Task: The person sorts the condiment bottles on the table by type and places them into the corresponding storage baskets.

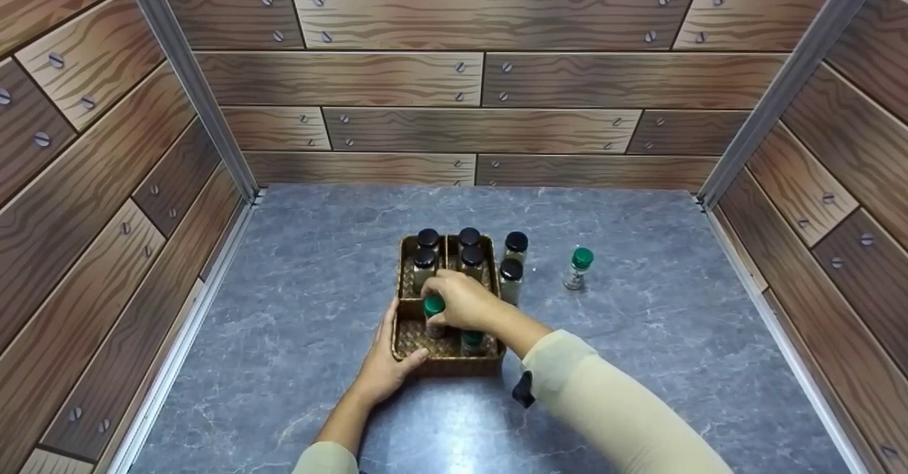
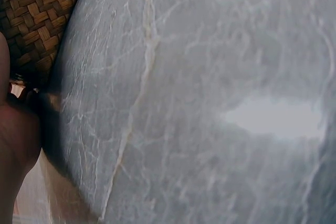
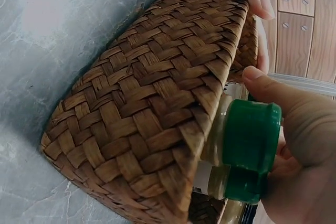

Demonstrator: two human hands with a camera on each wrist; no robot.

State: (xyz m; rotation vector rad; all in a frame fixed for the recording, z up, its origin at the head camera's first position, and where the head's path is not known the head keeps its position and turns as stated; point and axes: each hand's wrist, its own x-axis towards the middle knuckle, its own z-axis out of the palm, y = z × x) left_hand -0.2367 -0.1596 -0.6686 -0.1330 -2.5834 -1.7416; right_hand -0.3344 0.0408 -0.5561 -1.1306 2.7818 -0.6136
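Observation:
A woven basket [image 1: 454, 367] has two compartments at the back and a wide one in front. My left hand [image 1: 383, 360] grips its front left corner, fingers along the side and thumb over the front rim. In the front compartment my right hand [image 1: 464, 302] pinches a green-capped spice jar [image 1: 433, 308] near its cap. Another green-capped jar [image 1: 472, 340] stands at the right of that compartment, partly under my right wrist. The right wrist view shows green caps [image 3: 252, 135] just past the basket wall [image 3: 142, 93], beside my right thumb.
Several black-capped jars [image 1: 425, 258] stand in the back compartments. Two more black-capped jars [image 1: 511, 269] are outside, along the basket's right side. Farther right on the grey marbled table [image 1: 319, 247] is a green-capped jar [image 1: 578, 268]. Wood-patterned walls [image 1: 482, 76] enclose the table.

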